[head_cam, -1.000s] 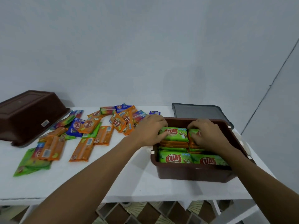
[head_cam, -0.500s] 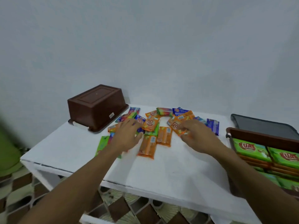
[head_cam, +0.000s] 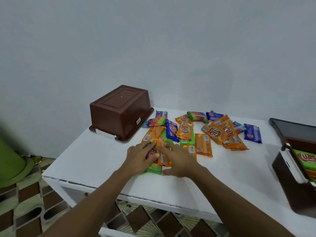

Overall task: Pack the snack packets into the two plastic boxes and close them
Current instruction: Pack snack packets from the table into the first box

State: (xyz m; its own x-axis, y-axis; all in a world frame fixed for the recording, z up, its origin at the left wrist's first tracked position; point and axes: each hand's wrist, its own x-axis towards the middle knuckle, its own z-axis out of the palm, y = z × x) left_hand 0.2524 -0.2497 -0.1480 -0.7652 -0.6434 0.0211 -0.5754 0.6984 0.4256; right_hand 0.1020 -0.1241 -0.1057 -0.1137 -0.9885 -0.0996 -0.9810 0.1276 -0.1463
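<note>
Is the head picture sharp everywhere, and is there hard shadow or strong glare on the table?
Head view: the packets at centre are fairly sharp; head view: the left edge smears, so the green thing is blurred; head view: light is soft and even, with faint shadow beside the upturned box and no strong glare on the table.

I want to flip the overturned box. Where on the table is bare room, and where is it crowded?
Bare: the table corner between the overturned box and left hand; the strip between the loose packets and filled box. Crowded: the middle, beyond the right hand.
</note>
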